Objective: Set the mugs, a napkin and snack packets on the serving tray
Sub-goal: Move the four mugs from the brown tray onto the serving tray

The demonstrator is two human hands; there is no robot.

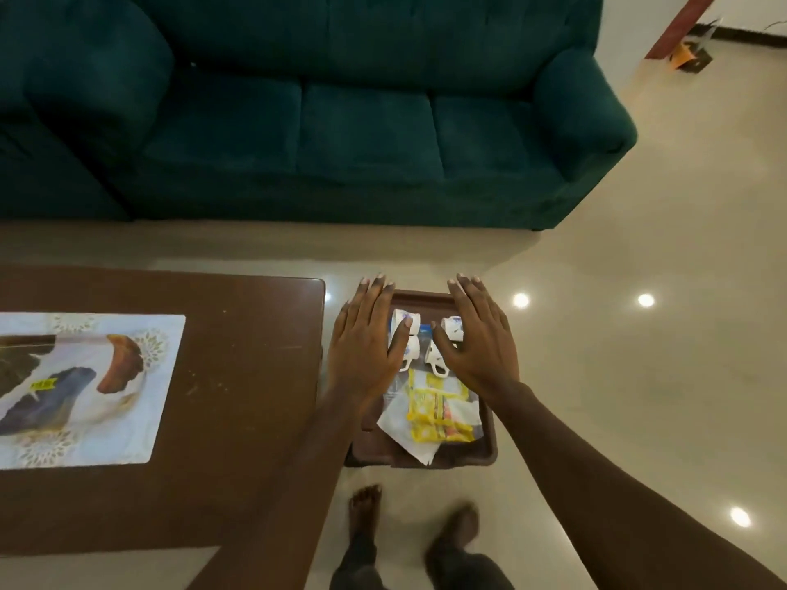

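Note:
A brown serving tray (485,451) is seen below my hands, to the right of the wooden table. On it lie several white mugs with blue print (452,326), a white napkin (398,421) and yellow snack packets (434,413). My left hand (366,338) is spread flat over the tray's left side, fingers straight. My right hand (477,338) is spread the same way over the right side. Neither hand holds anything. The hands hide parts of the mugs and the tray's side rims.
A brown wooden table (238,376) with a printed placemat (85,389) stands to the left. A dark green sofa (340,121) fills the back. Glossy tiled floor (639,334) lies to the right. My bare feet (366,508) show below the tray.

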